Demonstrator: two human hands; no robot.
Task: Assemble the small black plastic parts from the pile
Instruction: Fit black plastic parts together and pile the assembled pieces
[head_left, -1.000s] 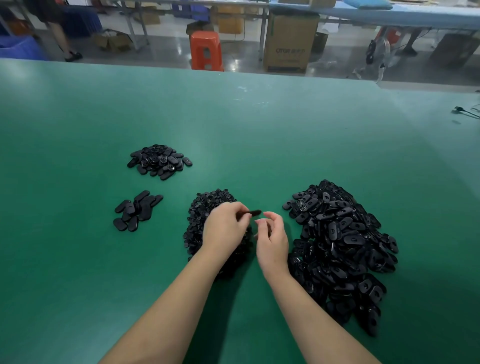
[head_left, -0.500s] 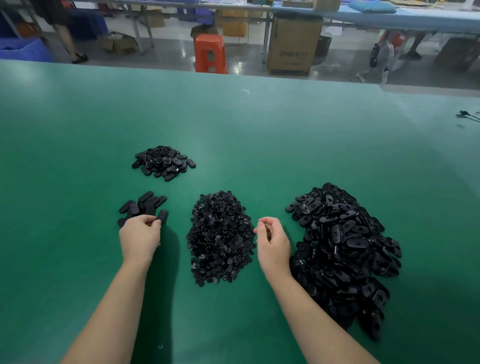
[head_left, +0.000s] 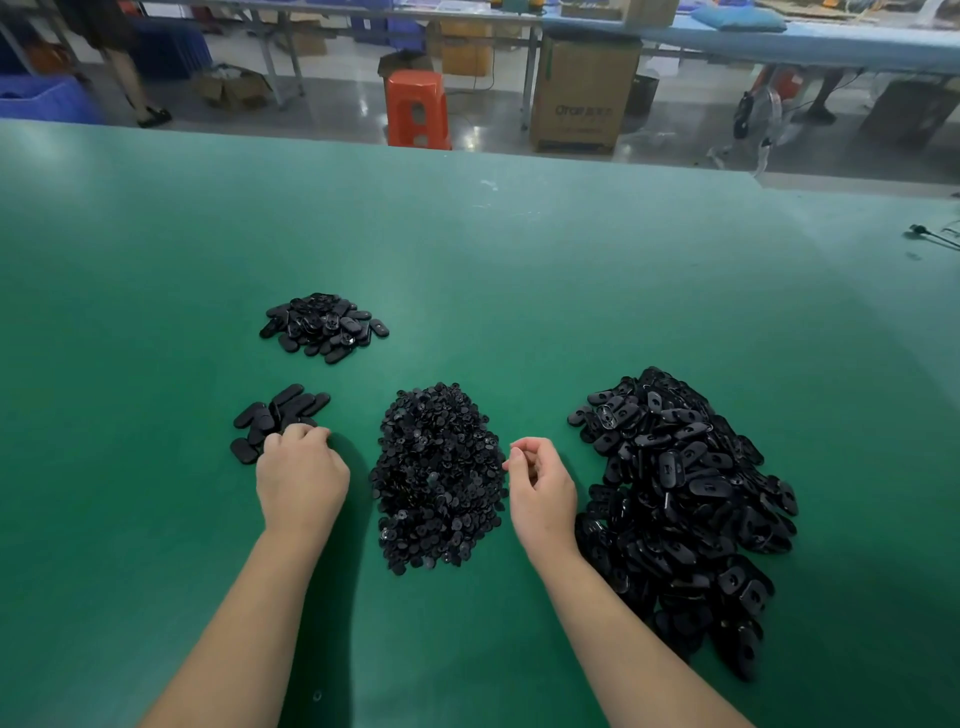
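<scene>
Four heaps of black plastic parts lie on the green table (head_left: 519, 270). A big pile of oval parts (head_left: 685, 493) is at the right and a pile of small round parts (head_left: 441, 478) is in the middle. A smaller heap of ovals (head_left: 324, 327) lies far left, with a flat group of ovals (head_left: 283, 410) nearer. My left hand (head_left: 301, 473) rests knuckles up at that group's near edge, its curled fingertips hiding whatever is under them. My right hand (head_left: 543, 483) hovers between the middle and right piles, fingers loosely curled, nothing visible in them.
A black cable (head_left: 930, 234) lies at the table's right edge. Beyond the far edge stand an orange stool (head_left: 418, 106), a cardboard box (head_left: 582, 98), blue bins (head_left: 47, 98) and other tables. A person's legs (head_left: 130, 88) are at the far left.
My left hand carried a black oval part from beside the right hand, over the middle pile, to the flat group at the left. The right hand stayed put and lowered slightly.
</scene>
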